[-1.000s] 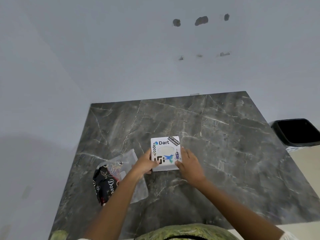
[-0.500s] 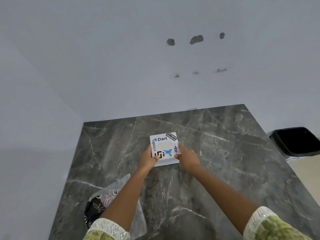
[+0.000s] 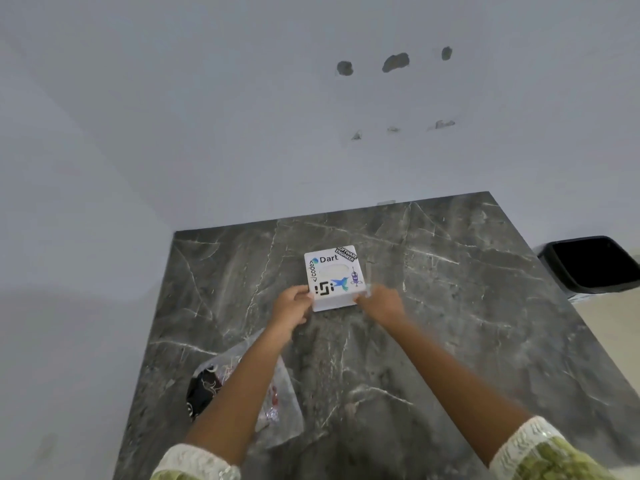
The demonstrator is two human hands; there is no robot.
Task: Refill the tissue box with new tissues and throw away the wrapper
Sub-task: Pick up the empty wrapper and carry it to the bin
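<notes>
Nearest, on the dark grey marble-patterned table (image 3: pixel 467 341), the crumpled clear plastic wrapper with black print (image 3: pixel 221 386) lies well short of the white square tissue box covered in stickers (image 3: pixel 334 277) and partly under the left forearm, probably set aside for binning once the box is dealt with. At the box's near edge the left hand (image 3: pixel 291 308) pinches its left corner and the right hand (image 3: pixel 379 303), somewhat blurred, presses its right corner, seemingly to square it on the table; beyond and right of the box, off the table, waits the black open bin (image 3: pixel 588 265)
</notes>
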